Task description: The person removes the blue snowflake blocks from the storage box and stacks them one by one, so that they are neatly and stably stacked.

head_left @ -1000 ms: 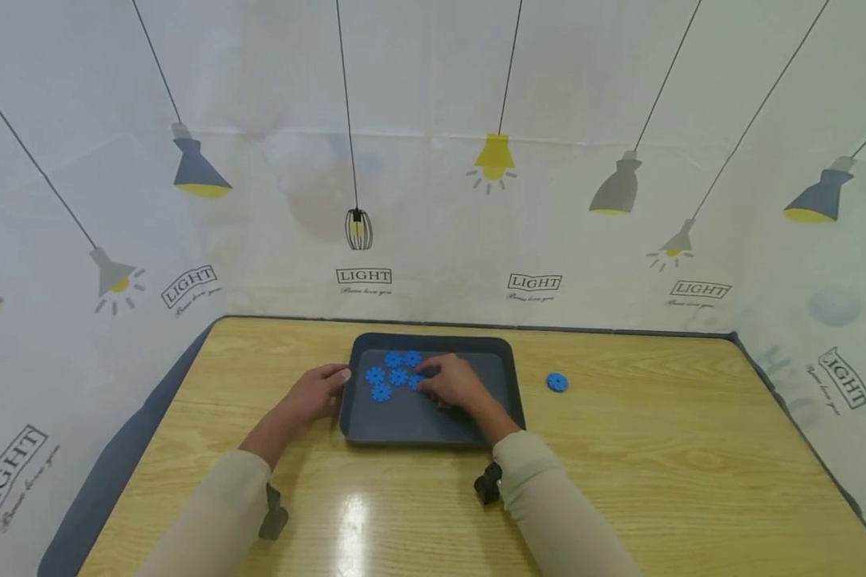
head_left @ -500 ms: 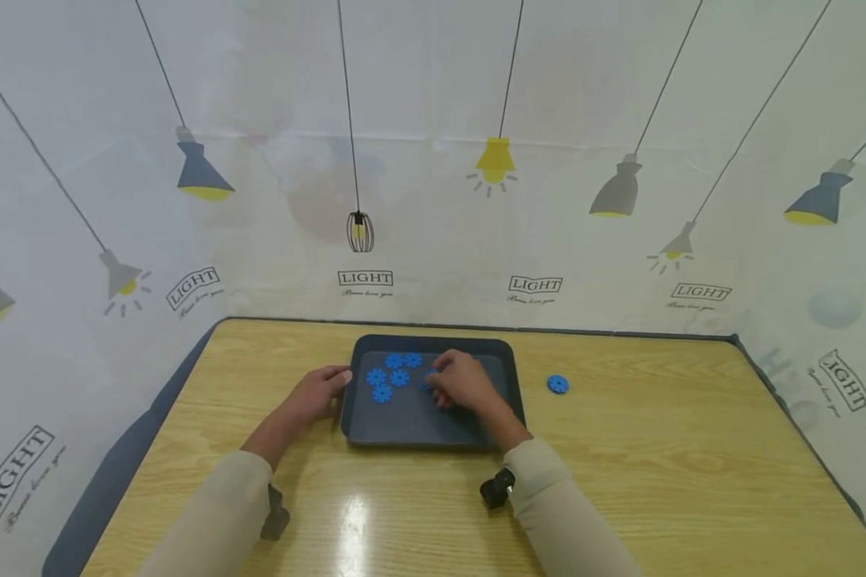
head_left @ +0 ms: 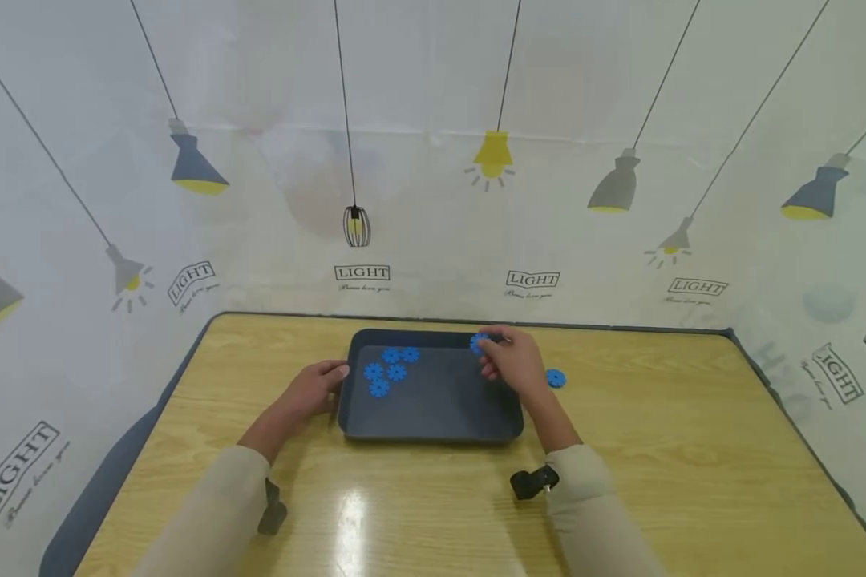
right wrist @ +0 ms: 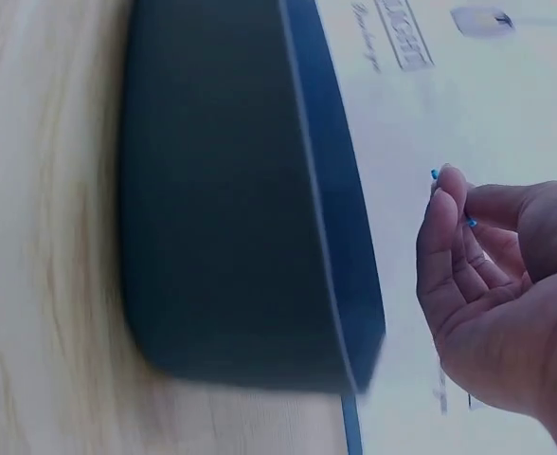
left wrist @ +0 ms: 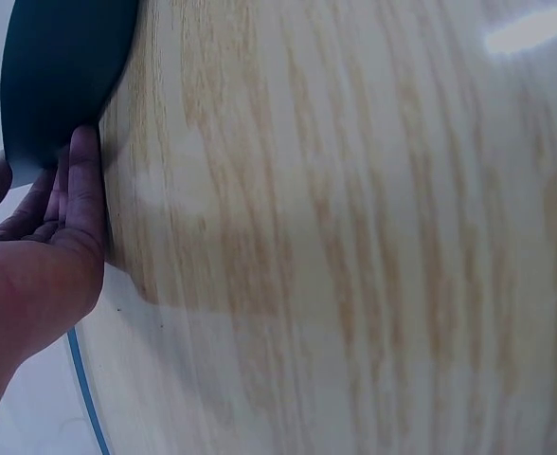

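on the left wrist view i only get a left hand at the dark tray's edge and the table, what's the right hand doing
Observer: The right hand is pinching a blue disc between thumb and fingers.
Operator: ok and what's in the tray
Observer: Five blue discs, lying in the left part of the tray as the head view shows it.
Operator: any outside it
Observer: One, the loose disc on the table, just right of the tray.
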`<state>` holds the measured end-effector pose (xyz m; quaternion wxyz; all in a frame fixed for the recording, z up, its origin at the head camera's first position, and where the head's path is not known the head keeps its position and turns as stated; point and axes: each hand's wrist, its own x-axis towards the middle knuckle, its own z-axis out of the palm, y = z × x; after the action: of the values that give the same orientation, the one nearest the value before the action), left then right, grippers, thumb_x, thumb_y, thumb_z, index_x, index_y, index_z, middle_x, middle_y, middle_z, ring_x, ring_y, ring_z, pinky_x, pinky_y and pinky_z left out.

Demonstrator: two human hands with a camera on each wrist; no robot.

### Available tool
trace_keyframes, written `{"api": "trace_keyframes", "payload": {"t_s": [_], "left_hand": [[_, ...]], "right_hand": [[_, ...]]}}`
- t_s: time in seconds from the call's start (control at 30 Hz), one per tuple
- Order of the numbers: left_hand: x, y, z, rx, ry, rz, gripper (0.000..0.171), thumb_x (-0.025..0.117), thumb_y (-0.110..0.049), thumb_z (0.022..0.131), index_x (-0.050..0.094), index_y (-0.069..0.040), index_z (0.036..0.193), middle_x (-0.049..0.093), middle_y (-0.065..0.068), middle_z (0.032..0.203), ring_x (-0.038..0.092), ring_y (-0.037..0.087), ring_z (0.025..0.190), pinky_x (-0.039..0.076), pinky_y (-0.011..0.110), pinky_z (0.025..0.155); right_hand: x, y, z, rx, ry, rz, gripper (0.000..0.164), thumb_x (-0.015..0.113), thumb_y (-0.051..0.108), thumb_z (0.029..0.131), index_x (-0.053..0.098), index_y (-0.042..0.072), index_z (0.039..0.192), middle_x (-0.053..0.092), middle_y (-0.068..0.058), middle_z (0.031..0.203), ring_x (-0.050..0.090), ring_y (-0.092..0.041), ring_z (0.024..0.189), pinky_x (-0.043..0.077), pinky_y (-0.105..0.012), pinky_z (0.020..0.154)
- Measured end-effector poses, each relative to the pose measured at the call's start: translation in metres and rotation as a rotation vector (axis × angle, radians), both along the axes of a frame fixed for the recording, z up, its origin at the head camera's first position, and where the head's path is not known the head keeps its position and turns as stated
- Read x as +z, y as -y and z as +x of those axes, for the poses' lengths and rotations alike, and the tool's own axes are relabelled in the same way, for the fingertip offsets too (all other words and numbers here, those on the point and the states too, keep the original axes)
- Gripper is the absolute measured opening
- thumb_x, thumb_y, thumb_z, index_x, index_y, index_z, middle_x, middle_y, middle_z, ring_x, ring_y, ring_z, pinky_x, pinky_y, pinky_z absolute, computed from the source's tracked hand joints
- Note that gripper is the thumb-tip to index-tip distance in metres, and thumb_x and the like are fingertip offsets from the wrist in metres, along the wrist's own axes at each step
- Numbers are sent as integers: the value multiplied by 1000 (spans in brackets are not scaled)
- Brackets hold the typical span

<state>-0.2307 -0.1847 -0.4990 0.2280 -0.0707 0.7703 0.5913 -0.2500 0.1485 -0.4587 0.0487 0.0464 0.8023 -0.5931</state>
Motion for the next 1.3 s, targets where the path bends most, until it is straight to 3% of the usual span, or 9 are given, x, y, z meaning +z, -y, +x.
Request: {"api": "trace_keyframes", "payload": {"t_s": [0.37, 0.67, 0.83, 0.93, 1.17, 1.3], "left_hand": [[1, 1, -1, -1, 3, 5, 55, 39, -32, 106, 31, 1, 149, 43, 24, 145, 45, 36, 131, 49, 44, 102], [0, -1, -3, 13, 14, 1, 55, 41, -33, 106, 33, 0, 149, 45, 22, 145, 46, 35, 131, 49, 44, 101], [-2, -2, -4, 11, 10, 9, 55, 41, -33, 106, 33, 1, 149, 47, 23, 143, 47, 35, 130, 51, 42, 99], [-3, -2, -3, 8, 3, 1, 54, 40, -32, 106, 33, 1, 148, 48, 24, 141, 48, 35, 129, 51, 42, 99], [0, -1, -2, 23, 17, -7, 53, 40, -32, 106, 34, -1, 149, 46, 22, 143, 47, 34, 130, 49, 43, 101], [0, 0, -1, 21, 7, 0, 54, 40, -32, 106, 34, 0, 149, 47, 23, 143, 48, 35, 129, 50, 42, 100]], "right_hand": [[-4, -50, 12, -168, -9, -225, 39, 66, 15, 93, 59, -2, 128, 64, 1, 62, 61, -8, 48, 55, -21, 49], [-13, -91, 22, -223, 27, -205, 48, 64, 17, 95, 51, -4, 135, 67, 4, 65, 63, -6, 52, 57, -21, 54], [-22, -108, 27, -268, 85, -179, 45, 62, 18, 96, 52, -2, 135, 67, 3, 67, 63, -6, 53, 57, -22, 55], [-29, -112, 30, -280, 110, -173, 43, 61, 17, 97, 53, -1, 134, 66, 3, 67, 63, -7, 53, 57, -22, 54], [-44, -115, 29, -285, 161, -285, 44, 62, 16, 96, 52, -4, 135, 65, 1, 63, 61, -9, 51, 55, -22, 50], [-47, -114, 27, -274, 166, -256, 44, 62, 17, 97, 53, -2, 135, 65, 2, 64, 61, -8, 52, 55, -22, 50]]}}
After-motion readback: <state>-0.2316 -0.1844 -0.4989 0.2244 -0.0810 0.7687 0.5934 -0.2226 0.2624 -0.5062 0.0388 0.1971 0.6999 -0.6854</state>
